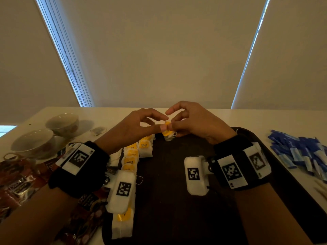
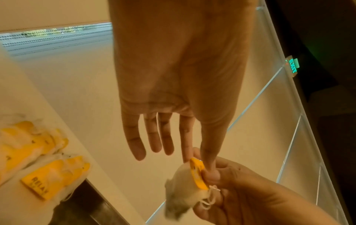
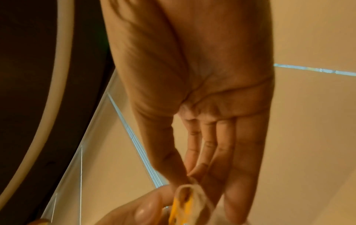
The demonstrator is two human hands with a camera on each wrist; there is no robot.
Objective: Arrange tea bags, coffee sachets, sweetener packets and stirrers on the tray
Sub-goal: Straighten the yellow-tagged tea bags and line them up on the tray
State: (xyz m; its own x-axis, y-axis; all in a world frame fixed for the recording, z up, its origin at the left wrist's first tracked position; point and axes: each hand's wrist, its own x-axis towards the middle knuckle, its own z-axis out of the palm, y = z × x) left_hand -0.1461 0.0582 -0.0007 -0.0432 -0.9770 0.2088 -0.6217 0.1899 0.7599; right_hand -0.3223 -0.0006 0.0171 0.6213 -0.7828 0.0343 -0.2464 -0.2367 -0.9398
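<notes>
One tea bag point(image 1: 167, 132) pinched between thumb and forefinger of both left hand point(image 1: 134, 128) & right hand point(image 1: 194, 121), other fingers loose, above tray point(image 1: 177, 174). Approx. two rows of bags point(image 1: 139, 151) laid below left fingers; coffee sachets point(image 1: 21, 181), blue packets point(image 1: 300, 152) not yet on tray.

- "RELAX" printed in dark letters on the yellow tag of a tea bag point(image 1: 145, 149) in the row on the dark tray point(image 1: 177, 174); same word on another tag point(image 1: 129, 162) nearer in that row.
- "RELAX" again on the yellow tag of a lying tea bag point(image 2: 41, 186) in the left wrist view.
- "EXIT" in glowing green on a wall sign point(image 2: 293, 65), seen turned sideways.
- "L5" on the white marker plate point(image 1: 79, 157) strapped to the left wrist.
- Lettering on the red-brown sachets point(image 1: 21, 184) too blurred to read.
</notes>
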